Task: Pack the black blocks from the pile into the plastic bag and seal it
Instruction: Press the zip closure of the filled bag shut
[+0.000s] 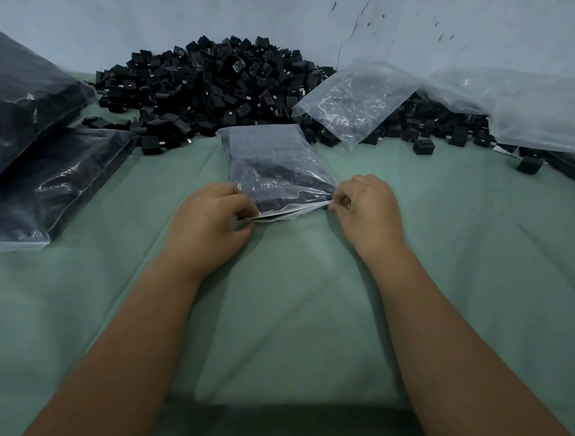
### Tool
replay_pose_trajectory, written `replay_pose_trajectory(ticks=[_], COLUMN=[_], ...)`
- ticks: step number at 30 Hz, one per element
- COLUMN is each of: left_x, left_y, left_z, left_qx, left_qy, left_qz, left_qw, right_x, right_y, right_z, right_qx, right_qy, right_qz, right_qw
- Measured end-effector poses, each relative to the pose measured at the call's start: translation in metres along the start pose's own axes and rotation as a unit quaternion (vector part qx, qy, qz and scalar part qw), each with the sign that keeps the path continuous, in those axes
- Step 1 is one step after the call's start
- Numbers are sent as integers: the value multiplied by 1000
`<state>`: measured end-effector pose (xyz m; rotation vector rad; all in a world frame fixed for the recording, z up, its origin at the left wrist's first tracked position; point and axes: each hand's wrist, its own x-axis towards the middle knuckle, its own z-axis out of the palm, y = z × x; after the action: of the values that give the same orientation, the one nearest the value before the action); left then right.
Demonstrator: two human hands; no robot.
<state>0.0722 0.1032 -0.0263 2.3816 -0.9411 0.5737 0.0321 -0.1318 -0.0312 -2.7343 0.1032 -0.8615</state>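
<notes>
A clear plastic bag filled with black blocks lies on the green cloth in the middle, its mouth toward me. My left hand pinches the left end of the bag's mouth strip. My right hand pinches the right end of the same strip. The strip stretches flat between the two hands. Behind the bag a large pile of black blocks leans against the wall.
Two big filled bags are stacked at the left. Empty clear bags lie over the pile's right side, with more plastic at the far right. Loose blocks are scattered on the green cloth.
</notes>
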Motion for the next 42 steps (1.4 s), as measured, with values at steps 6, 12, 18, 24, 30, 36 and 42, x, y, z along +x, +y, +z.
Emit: replay_pose_trajectory(ticks=[6,12,18,24,30,36,42], left_x=[0,-1,-1,-2,0,0,1], left_y=[0,-5,-4,1,-1,0,3], left_z=[-1,-5,-5,-5,-5,-6,-5], left_qx=[1,-15,-27,-74,-69,-95,-98], left_qy=[14,4,-2,-28,-23,-23,-14], left_qz=[-6,-45,-50,-38,-46,-68,-44], left_qw=[1000,999,998,996,996,993,994], right_x=[-1,-1,-3,-3,-3,-4,-7], right_y=[-5,-1,-8,-5,-12,-13,-25], right_z=[2,0,-1,-3,0,2,1], right_qx=[5,-10,-7,-45,-10,-37,-16], right_qy=[-19,4,-32,-12,-31,-41,-40], right_qz=[-54,-5,-80,-30,-63,-64,-102], right_qw=[998,1000,996,998,997,996,994])
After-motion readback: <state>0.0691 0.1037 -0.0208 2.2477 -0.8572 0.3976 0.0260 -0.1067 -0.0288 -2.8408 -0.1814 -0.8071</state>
